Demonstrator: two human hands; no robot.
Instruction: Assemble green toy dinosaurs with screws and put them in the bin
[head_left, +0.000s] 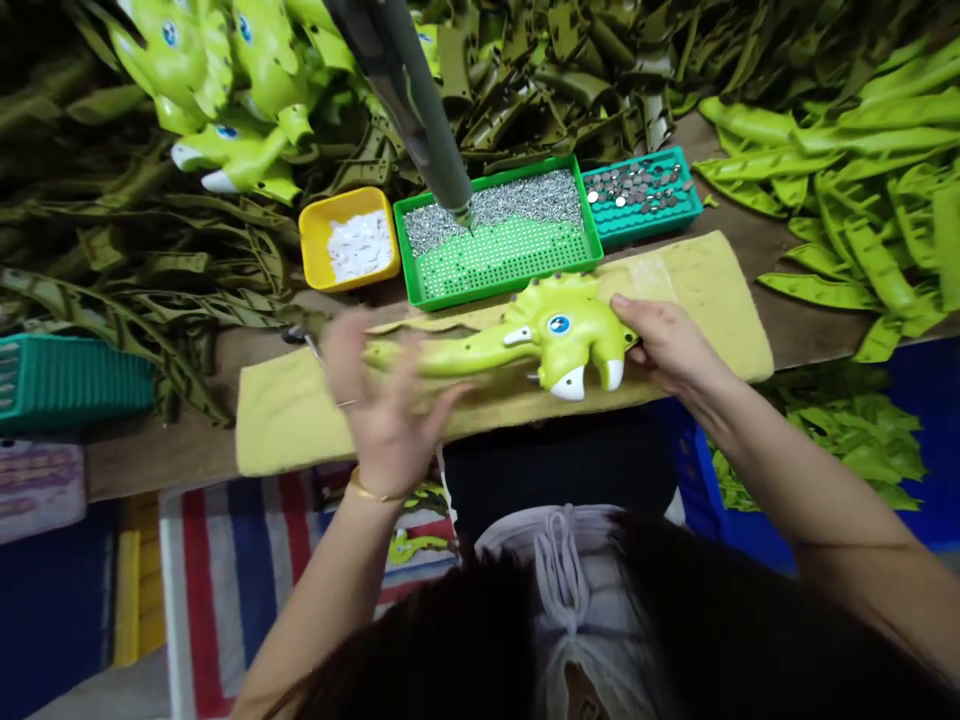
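A lime-green plastic dinosaur toy (480, 350), with a horned head, a blue eye and a long narrow body, is level above a yellow padded cloth (705, 290). My right hand (671, 345) grips it at the head end, thumb on top and fingers underneath. My left hand (382, 410), smeared by motion, is at the narrow end with its fingers and thumb apart; whether it touches the toy is hard to see. A dark power screwdriver (412, 110) hangs over the green basket of screws (502, 275), its tip pointing down.
Beside the basket are a yellow tub (307, 245) of white pieces and a teal tray (652, 230) of small metal discs. Olive parts (555, 60) pile up behind. Lime-green parts (862, 200) lie right, finished-looking heads (255, 90) back left, and a blue crate (757, 535) below right.
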